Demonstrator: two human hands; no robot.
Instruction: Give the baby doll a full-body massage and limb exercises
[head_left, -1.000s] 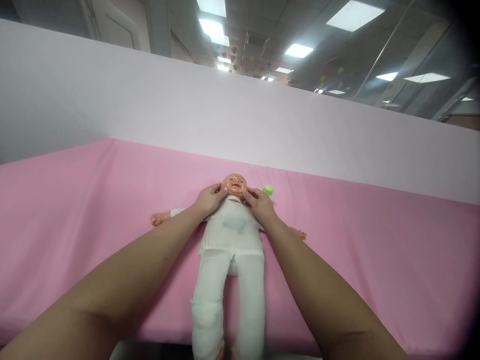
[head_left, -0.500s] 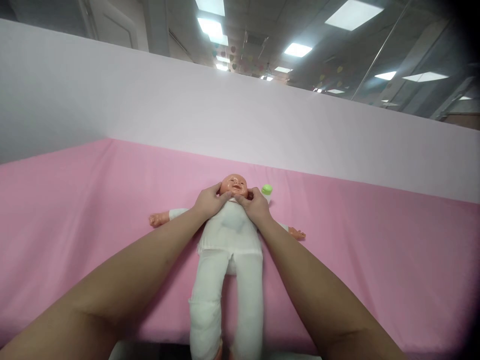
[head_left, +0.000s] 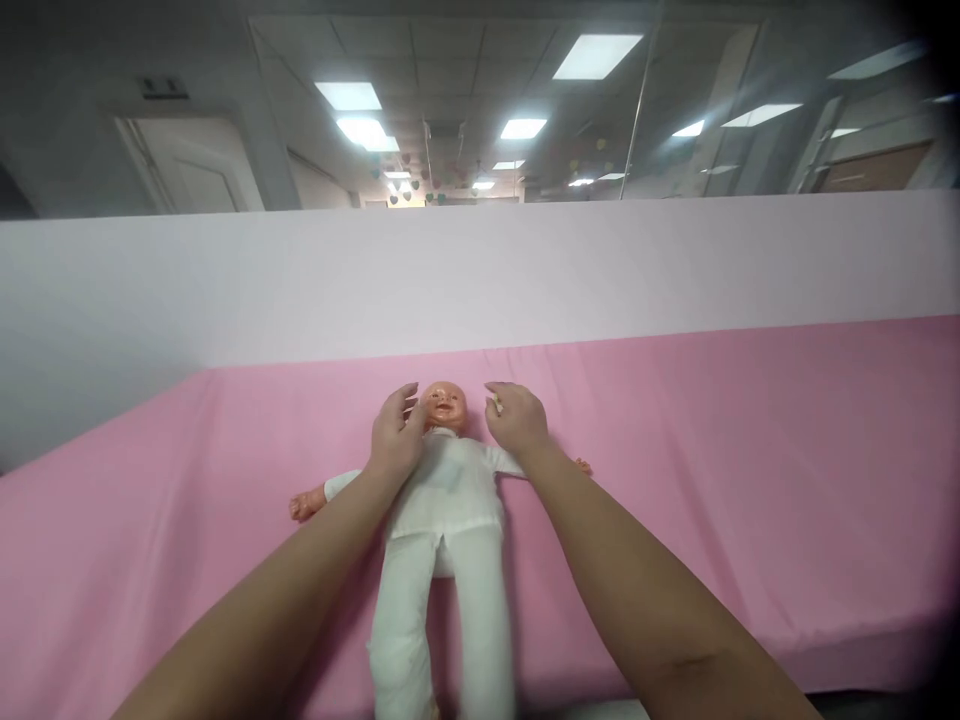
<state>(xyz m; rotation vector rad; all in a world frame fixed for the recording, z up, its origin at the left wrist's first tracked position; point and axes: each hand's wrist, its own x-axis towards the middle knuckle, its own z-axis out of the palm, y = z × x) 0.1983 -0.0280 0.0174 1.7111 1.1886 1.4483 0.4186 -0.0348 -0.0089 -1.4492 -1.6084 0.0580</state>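
Observation:
A baby doll [head_left: 448, 485] with a bald plastic head and a white cloth body lies on its back, arms spread out to the sides. My left hand [head_left: 399, 428] is beside the left side of its head, fingers apart and loosely curved, holding nothing. On the other side, my right hand [head_left: 516, 415] is held a little away from the head, with its fingers curved and apart. A small pale yellowish spot shows between those fingers; I cannot tell what it is. My right forearm covers part of the doll's outstretched arm.
Pink sheeting [head_left: 712, 480] covers the padded surface under the doll. A white wall panel [head_left: 480, 280] runs along the back and left. Above it, glass shows lit ceiling panels [head_left: 598, 57] and a door [head_left: 196, 165].
Both hands have come off the doll's head and moved apart to its sides. The green-capped bottle seen earlier is now hidden behind my right hand. The view has tilted and levelled.

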